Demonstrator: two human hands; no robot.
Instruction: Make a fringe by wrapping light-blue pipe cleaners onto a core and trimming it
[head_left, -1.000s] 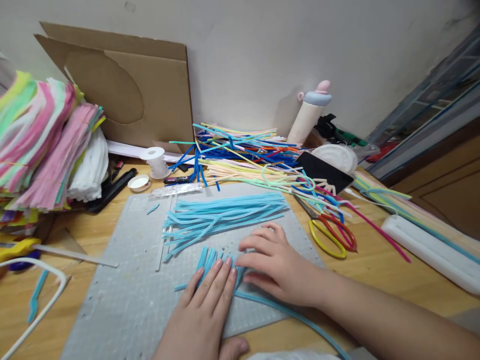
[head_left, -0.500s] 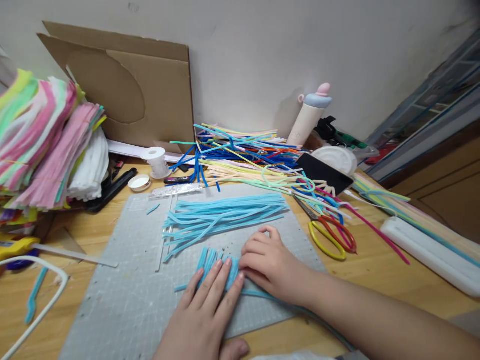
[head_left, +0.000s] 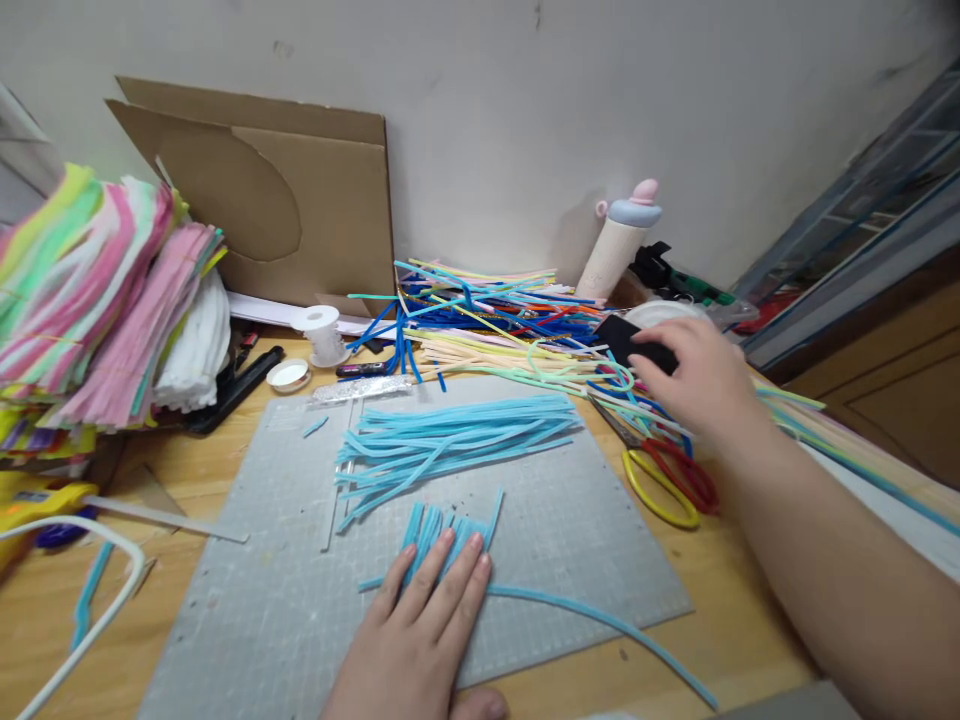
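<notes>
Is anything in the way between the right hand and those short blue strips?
Only low things: the scissors and the right end of the long blue pile lie roughly between the right hand, at the dark flat object, and the short blue strips under the left hand. A raised hand would probably clear both.

Left hand: bare, with a broad, smooth back and four slender fingers that taper evenly toward rounded tips; the nails are short and neatly trimmed. The left thumb is partly cut off by the lower edge of the view. Right hand: also bare, its finer surface detail softened by blur. Right forearm: uncovered, smooth in outline, broadening from a narrower wrist toward the edge of the view.
</notes>
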